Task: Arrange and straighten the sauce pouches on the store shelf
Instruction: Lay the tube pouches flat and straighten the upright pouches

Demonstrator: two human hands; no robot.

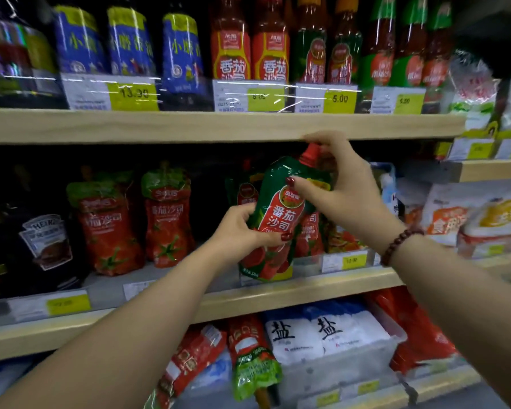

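A green and red tomato sauce pouch (273, 219) with a red spout cap is held tilted in front of the middle shelf (307, 293). My left hand (242, 228) grips its lower left side. My right hand (342, 184) pinches its top near the cap, thumb on the front. Behind it stand more pouches of the same kind (310, 234), partly hidden. Two red tomato pouches (109, 228) (167, 216) stand to the left on the same shelf, leaning slightly.
Dark Heinz pouches (45, 240) stand at the far left. The upper shelf (219, 126) carries sauce bottles just above my right hand. Salt bags (322, 335) and red pouches (251, 358) lie on the lower shelf. White bags (469, 219) fill the right side.
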